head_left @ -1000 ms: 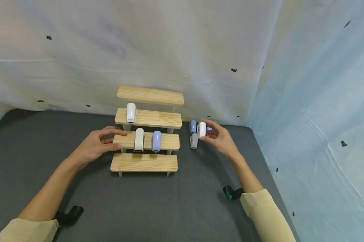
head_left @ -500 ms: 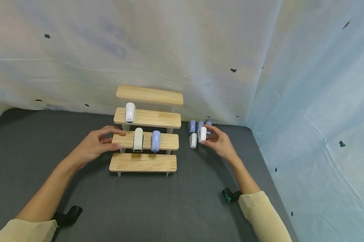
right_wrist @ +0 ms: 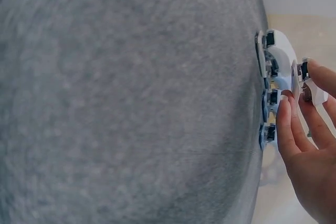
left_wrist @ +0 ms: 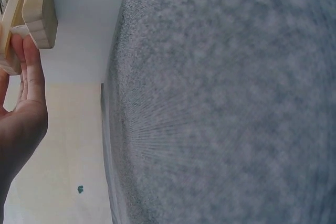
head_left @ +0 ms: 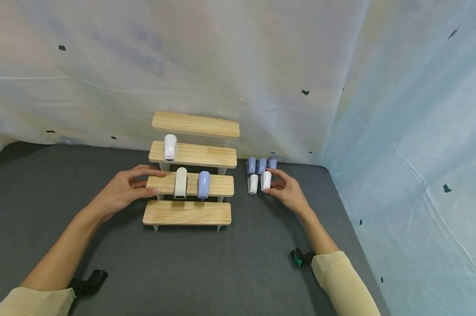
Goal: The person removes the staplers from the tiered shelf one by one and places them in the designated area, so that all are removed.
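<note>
In the head view, my left hand (head_left: 121, 191) grips the left end of a wooden tiered display stand (head_left: 187, 213), thumb and fingers at the second step from the bottom. On that step sit a cream stapler (head_left: 180, 182) and a blue stapler (head_left: 203, 184). A white stapler (head_left: 170, 148) rests one step higher, at the left. To the right of the stand, my right hand (head_left: 287, 191) pinches another white stapler (head_left: 266, 180) between thumb and fingers. Beside it stands a second white stapler (head_left: 253, 184), with blue staplers (head_left: 251, 165) in a row behind. The right wrist view shows the held stapler (right_wrist: 315, 90) above the table.
The stand's top step (head_left: 196, 123) and bottom step bear nothing. A dark grey cloth (head_left: 174, 272) covers the table. Pale sheeting (head_left: 222, 57) hangs close behind the stand and along the right side (head_left: 420, 175).
My right hand has moved slightly toward me with the white stapler, so the blue staplers behind show more fully. My left hand has stayed on the stand.
</note>
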Demonstrator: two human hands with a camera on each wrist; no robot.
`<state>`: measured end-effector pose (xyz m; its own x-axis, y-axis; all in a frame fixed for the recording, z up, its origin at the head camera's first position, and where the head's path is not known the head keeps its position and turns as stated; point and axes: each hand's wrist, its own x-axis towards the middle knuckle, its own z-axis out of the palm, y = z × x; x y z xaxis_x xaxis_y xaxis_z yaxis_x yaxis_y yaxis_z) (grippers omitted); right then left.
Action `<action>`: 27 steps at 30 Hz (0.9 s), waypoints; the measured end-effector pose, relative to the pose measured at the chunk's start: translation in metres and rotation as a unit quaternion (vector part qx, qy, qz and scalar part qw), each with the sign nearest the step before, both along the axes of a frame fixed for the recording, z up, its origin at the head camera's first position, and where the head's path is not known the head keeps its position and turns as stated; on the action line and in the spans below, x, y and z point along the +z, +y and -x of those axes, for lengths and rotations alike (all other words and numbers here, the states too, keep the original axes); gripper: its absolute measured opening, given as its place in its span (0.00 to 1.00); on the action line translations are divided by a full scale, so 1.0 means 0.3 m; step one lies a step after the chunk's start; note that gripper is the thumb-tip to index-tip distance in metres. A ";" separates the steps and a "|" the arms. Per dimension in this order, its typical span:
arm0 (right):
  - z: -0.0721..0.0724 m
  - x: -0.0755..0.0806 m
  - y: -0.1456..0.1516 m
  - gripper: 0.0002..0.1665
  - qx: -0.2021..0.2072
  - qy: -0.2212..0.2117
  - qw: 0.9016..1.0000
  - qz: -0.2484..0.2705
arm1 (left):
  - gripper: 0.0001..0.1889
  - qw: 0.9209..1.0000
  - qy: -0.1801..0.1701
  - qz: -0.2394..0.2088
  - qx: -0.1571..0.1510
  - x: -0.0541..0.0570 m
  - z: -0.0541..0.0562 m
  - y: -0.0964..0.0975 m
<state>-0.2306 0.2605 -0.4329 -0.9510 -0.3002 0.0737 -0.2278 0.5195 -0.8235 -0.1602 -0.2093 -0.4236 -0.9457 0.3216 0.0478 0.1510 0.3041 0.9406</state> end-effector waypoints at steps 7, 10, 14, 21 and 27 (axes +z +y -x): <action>-0.012 0.017 -0.019 0.38 0.009 -0.007 1.000 0.010 | 0.25 1.000 -0.004 0.005 -0.001 0.003 -0.002 0.001; -0.026 0.046 -0.034 0.38 0.009 -0.016 1.000 0.007 | 0.25 1.000 -0.005 0.003 -0.002 0.007 -0.005 0.001; -0.024 0.044 -0.042 0.38 0.009 -0.013 1.000 0.000 | 0.25 1.000 -0.006 -0.003 0.000 0.014 -0.010 0.003; 0.027 -0.060 -0.008 0.38 -0.006 0.004 1.000 -0.009 | 0.25 1.000 -0.012 -0.017 0.001 0.012 -0.009 0.005; 0.035 -0.076 0.003 0.37 -0.010 0.000 1.000 -0.016 | 0.26 1.000 -0.010 -0.016 -0.001 0.000 -0.003 0.001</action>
<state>-0.2412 0.2613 -0.4558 -0.9565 -0.2844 0.0647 -0.2182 0.5506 -0.8057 -0.1592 -0.2090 -0.4236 -0.9461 0.3215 0.0389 0.1323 0.2741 0.9526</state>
